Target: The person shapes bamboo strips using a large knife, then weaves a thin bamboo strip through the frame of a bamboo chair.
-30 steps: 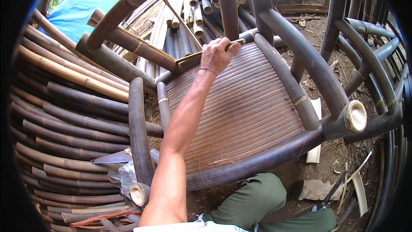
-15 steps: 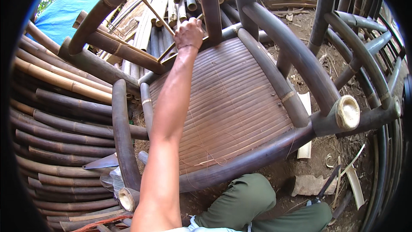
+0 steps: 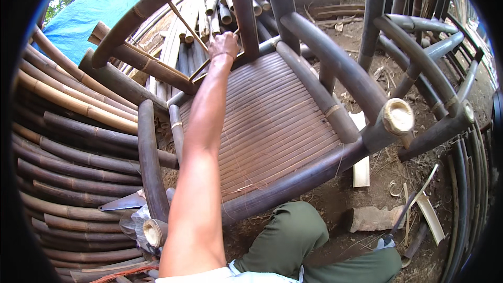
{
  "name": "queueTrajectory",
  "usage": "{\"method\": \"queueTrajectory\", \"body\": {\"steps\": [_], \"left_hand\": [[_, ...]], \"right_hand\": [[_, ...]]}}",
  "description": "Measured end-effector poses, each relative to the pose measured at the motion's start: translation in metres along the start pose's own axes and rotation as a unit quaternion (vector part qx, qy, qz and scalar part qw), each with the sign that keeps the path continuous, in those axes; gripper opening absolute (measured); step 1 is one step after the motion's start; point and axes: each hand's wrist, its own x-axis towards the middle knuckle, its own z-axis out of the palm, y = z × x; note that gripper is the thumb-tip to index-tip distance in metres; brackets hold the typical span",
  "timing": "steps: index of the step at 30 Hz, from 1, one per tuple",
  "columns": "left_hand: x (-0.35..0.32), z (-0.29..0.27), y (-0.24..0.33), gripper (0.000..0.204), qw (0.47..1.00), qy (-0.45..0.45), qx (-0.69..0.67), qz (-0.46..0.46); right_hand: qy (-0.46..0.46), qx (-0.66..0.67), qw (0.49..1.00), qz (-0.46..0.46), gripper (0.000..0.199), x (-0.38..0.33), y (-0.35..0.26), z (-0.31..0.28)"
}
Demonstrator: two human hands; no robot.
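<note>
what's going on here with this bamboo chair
A person in green trousers is at the front of a dark bamboo chair, with the left hand stretched across the slatted seat to the thin strips at its back. The fingertips are hidden, so the grip can't be told, and the right hand is out of view. The seat's slats lie side by side, with loose fine strands on them. A saw rests to the left, by stacked poles.

Olive-green trousers (image 3: pixel 289 235), a whitish top (image 3: pixel 209 276) and a thin dark wristband (image 3: pixel 226 53).
</note>
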Motion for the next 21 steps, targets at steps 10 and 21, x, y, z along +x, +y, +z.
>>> {"method": "queueTrajectory", "body": {"steps": [10, 21], "left_hand": [[-0.036, 0.004, -0.071, 0.052, 0.945, 0.273, -0.135, 0.121], [-0.004, 0.017, -0.208, 0.051, 0.974, 0.140, -0.179, 0.009]], "right_hand": [[0.029, 0.314, 0.900, -0.302, 0.051, -0.182, -0.355, -0.240], [-0.212, 0.029, 0.756, -0.619, 0.054, -0.308, -0.702, -0.014]]}}
